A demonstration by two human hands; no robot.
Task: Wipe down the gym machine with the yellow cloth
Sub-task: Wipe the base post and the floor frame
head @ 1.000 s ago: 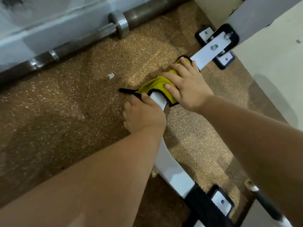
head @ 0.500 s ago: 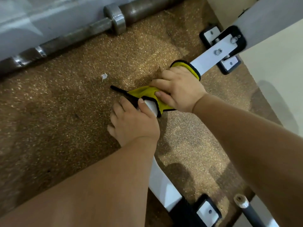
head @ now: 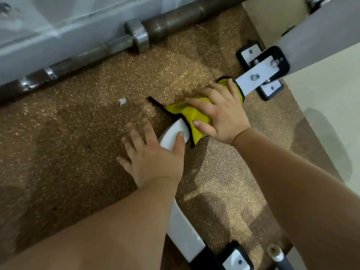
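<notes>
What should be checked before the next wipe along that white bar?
1. Yellow cloth draped over the white bar: ok.
2. Right hand pressing down on the cloth: ok.
3. Left hand beside the cloth, thumb on the bar: ok.
4. Stretch up to the bolted bracket free of obstacles: ok.
5. Bar clean beneath the cloth: cannot tell.

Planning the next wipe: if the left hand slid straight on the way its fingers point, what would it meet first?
Likely the small white scrap on the floor, just ahead of the left hand; beyond that, the barbell. Exact alignment is unclear.
</notes>
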